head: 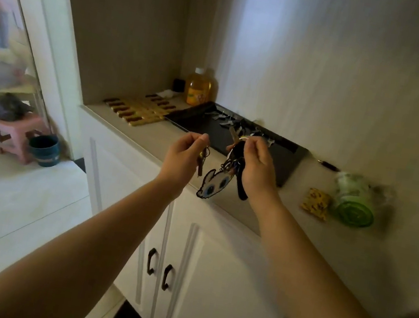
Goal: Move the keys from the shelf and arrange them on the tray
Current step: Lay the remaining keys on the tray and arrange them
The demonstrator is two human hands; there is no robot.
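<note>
1. We stand at a white cabinet; its shelf (pixel 134 134) carries a black tray (pixel 281 160) toward the back wall, keys already scattered on it.
2. Our right hand (pixel 255 164) is clamped on a big key bunch (pixel 233 160) with a dangling charm (pixel 212 184), above the tray's front edge.
3. Our left hand (pixel 184 154) pinches a smaller key set (pixel 202 159).
4. Risk: dangling charms may snag or tangle with keys already there.

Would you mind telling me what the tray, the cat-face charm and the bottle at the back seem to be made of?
Tray: dark, matte and flat-edged, probably plastic or coated metal; unclear which.
Cat-face charm, hanging from the bunch in the right hand: thin and flat with a printed face, likely soft plastic or rubber.
Bottle: see-through with amber liquid, clear plastic probably.
</note>
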